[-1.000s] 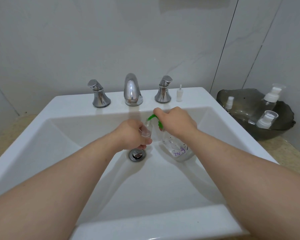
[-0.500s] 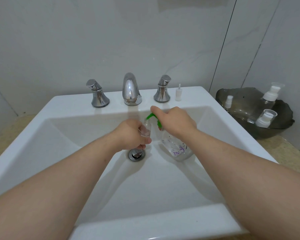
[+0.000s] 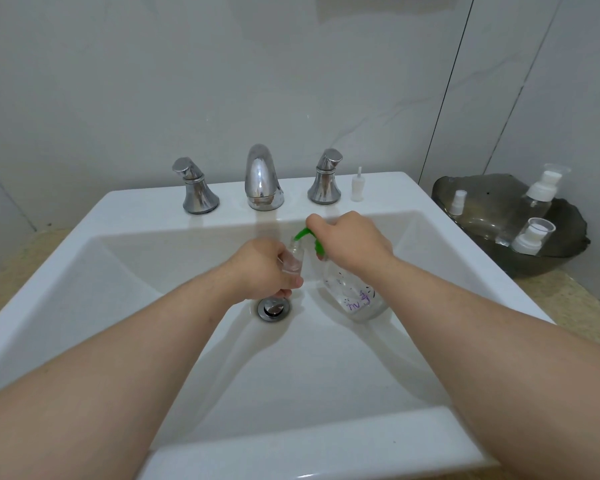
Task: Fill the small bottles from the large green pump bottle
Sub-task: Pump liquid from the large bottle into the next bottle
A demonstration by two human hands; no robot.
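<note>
The left hand (image 3: 264,268) has its fingers curled tight round a small bottle (image 3: 292,260), clear and open at the top, holding it slightly tilted above the drain (image 3: 273,309). Just beside it, the right hand (image 3: 352,242) wraps over the head of the pump bottle (image 3: 355,294), fingers closed round the top and 1 finger lying along the green spout (image 3: 303,233). The spout's tip sits right at the small bottle's mouth; I cannot tell whether it is inside or only touching. The pump bottle leans in the sink (image 3: 153,237), its clear body looking nearly empty.

To my eye the risk is that narrow mouth. A firm press could nudge the spout off it, and the liquid would run straight down the drain. The leaning bottle might also slide on the slick basin. With so little inside, the pump may spit air and splutter. The left fingers hide much of the small bottle, so overfilling could go unnoticed.

Off to the right, 3 more bottles wait in a dark bowl (image 3: 568,261), and a white cap (image 3: 357,185) stands on the ledge.
</note>
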